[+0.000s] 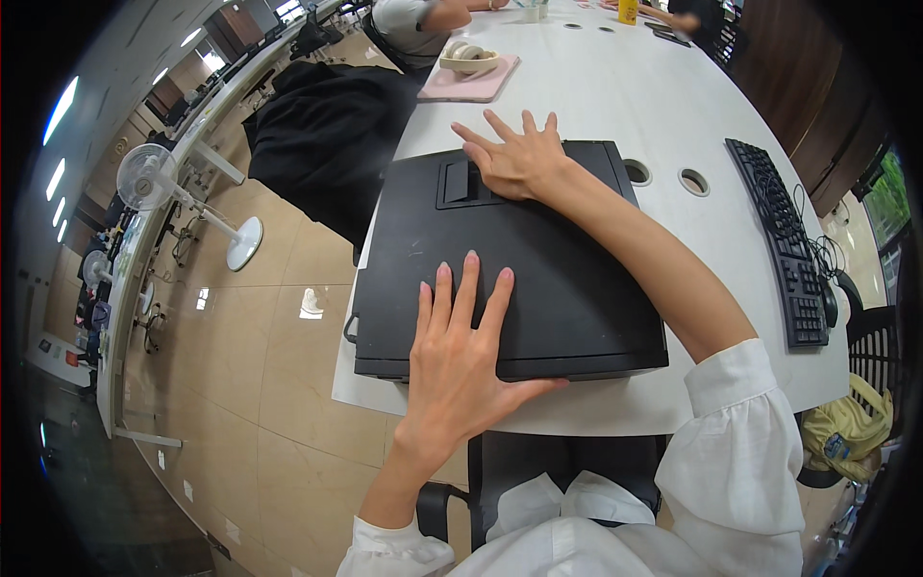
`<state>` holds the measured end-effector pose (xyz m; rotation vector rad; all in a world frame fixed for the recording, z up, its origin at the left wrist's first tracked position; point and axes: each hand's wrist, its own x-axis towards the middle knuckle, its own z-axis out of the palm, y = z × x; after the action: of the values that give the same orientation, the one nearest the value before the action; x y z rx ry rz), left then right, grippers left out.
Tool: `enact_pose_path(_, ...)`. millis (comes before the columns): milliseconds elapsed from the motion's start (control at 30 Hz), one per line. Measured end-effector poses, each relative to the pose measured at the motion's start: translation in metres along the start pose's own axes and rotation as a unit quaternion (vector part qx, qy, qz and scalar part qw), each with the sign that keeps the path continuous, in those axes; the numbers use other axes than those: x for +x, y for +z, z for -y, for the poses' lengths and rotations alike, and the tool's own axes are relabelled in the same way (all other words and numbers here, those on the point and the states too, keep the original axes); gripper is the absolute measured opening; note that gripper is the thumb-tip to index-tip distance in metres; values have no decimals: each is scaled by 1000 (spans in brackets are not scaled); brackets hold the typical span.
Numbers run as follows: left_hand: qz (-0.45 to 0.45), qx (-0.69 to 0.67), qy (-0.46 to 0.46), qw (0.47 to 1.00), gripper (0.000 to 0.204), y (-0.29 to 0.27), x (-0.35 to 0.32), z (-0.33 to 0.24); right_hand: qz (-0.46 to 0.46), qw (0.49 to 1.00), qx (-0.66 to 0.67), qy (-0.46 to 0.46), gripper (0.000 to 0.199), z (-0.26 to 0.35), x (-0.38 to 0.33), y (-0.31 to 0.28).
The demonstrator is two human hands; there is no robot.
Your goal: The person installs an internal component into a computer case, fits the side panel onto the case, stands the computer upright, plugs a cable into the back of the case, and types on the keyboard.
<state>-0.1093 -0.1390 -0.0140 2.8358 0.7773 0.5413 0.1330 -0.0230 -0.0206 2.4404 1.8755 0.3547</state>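
A black computer case point(567, 279) lies flat on the white table, its near edge close to the table's front. My left hand point(457, 341) rests on the near part of its top panel, fingers spread forward and thumb stretched along the near edge. Across the case reaches my right arm, with my right hand point(522, 162) at the far side, fingers spread past the far edge and palm beside a recessed latch point(464, 183). Neither hand grips anything. Part of the latch is hidden by my right hand.
Along the right edge of the table point(567, 106) lies a black keyboard point(784, 245) with a coiled cable and a mouse point(828, 304). Beige headphones point(469, 58) sit on a pink folder point(490, 82) farther back. Black cloth point(332, 135) covers a chair at left. Other people sit at the far end.
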Motion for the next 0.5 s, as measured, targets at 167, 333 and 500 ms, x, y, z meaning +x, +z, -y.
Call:
enact_pose_path(167, -4, 2, 3, 1000, 115, 2, 1, 1, -48, 991, 121, 10, 55, -5, -3, 5)
enact_pose_path(333, -10, 5, 7, 1000, 116, 3, 2, 1, -6, 979, 202, 10, 49, -11, -3, 1)
enact_pose_path(500, -18, 9, -16, 1000, 117, -1, -1, -1, -14, 976, 217, 29, 52, -7, 1, -4)
